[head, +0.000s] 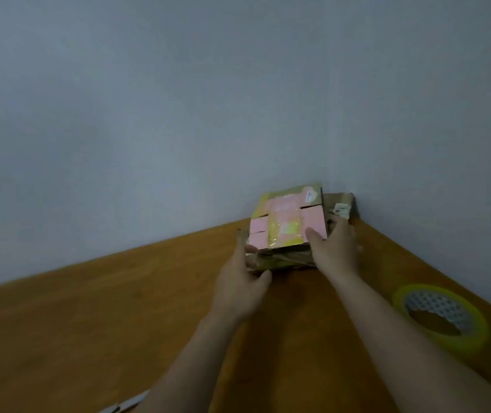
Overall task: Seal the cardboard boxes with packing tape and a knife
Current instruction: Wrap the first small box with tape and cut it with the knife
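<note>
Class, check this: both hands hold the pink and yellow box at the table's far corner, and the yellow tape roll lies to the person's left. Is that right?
No: the head view shows the tape roll on the person's right. The rest stands: the left hand and right hand hold the pink and yellow box at the far corner of the table.
</note>
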